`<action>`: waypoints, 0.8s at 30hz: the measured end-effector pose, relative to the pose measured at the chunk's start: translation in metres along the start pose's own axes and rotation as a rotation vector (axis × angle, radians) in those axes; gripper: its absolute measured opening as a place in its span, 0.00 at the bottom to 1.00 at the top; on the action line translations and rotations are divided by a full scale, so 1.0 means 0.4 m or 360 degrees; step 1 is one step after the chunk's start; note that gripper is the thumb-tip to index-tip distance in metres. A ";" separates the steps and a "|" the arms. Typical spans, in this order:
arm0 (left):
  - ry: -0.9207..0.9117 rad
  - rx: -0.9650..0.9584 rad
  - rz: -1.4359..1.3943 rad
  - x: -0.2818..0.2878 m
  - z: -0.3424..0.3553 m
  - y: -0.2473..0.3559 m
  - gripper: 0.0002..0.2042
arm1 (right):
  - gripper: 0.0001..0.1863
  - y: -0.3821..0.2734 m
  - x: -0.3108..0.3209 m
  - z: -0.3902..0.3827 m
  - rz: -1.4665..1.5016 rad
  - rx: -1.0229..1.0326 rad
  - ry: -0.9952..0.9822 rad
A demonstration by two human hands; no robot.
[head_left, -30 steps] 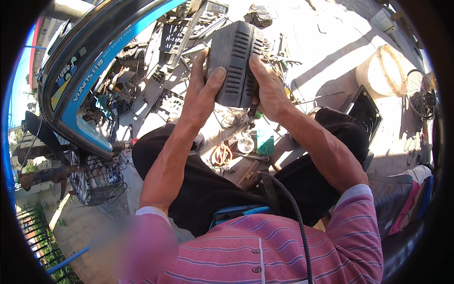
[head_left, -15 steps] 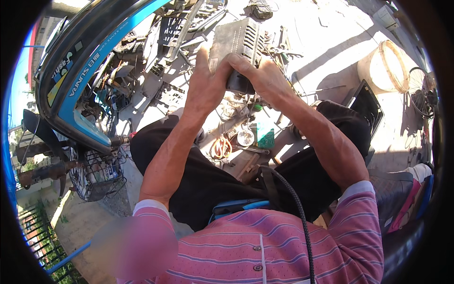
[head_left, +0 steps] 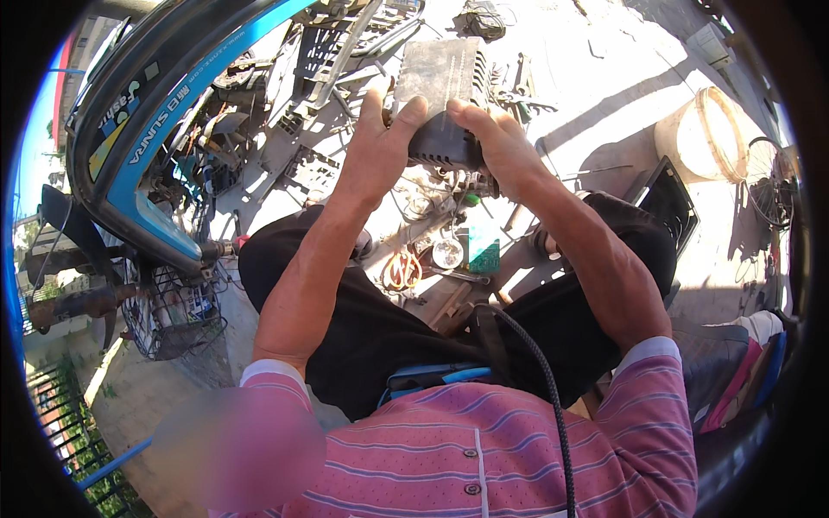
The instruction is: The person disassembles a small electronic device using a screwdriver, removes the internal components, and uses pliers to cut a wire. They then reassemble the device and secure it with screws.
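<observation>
A dark, boxy plastic casing [head_left: 440, 73] with vent slots along its side and lower edge is held up above my lap, its dusty top face toward me. My left hand [head_left: 389, 138] grips its left side, thumb pressed on the near left part. My right hand [head_left: 501, 147] holds the right side, with the thumb on the near face. Below it on the ground lie orange-handled tools [head_left: 402, 270], a round silvery part [head_left: 447, 253], a green board [head_left: 484, 250] and a wrench [head_left: 466, 276].
A blue-and-black vehicle body [head_left: 151, 194] curves along the left, above a wire basket [head_left: 173, 319]. Scattered metal parts [head_left: 302, 173] cover the ground beyond. A pale bucket [head_left: 682, 138], a bicycle wheel [head_left: 768, 181] and a black tray-like panel [head_left: 678, 198] stand at right.
The casing has turned from showing its slotted face upright to showing its smoother top. Both hands have shifted their grip with it, and the right thumb has moved onto the near face.
</observation>
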State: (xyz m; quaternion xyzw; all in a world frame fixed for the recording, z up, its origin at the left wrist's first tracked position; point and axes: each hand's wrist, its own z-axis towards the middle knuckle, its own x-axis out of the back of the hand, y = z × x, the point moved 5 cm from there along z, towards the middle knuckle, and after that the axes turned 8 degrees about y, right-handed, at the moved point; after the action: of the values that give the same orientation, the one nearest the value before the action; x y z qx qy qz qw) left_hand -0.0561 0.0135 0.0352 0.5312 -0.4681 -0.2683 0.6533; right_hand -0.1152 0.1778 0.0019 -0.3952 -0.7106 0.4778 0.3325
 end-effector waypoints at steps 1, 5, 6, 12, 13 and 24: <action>-0.0117 0.0238 -0.0215 0.011 0.006 0.002 0.29 | 0.32 0.000 0.000 -0.003 0.0086 -0.0047 -0.0045; -0.0383 0.0616 -0.0735 0.040 0.005 -0.003 0.22 | 0.33 -0.009 -0.020 -0.026 0.0630 -0.0082 -0.0075; -0.0363 0.0500 -0.0694 0.042 0.007 -0.004 0.27 | 0.33 0.007 -0.015 -0.010 0.0538 -0.0121 -0.0257; -0.0405 0.0400 -0.0654 0.054 0.000 -0.013 0.29 | 0.30 0.015 -0.012 -0.017 0.0375 0.0048 -0.0359; -0.0383 0.0387 -0.0692 0.054 -0.002 -0.013 0.29 | 0.30 0.012 -0.013 -0.017 0.0391 0.0062 -0.0315; -0.0120 -0.0120 0.0394 0.038 -0.054 0.061 0.38 | 0.35 0.018 -0.023 0.002 0.0925 -0.0140 0.0243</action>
State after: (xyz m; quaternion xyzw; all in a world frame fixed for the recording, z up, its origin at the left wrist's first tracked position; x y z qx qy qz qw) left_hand -0.0341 0.0174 0.0631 0.4338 -0.5439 -0.2227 0.6829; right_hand -0.1097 0.1708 -0.0061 -0.6308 -0.5606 0.4907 0.2170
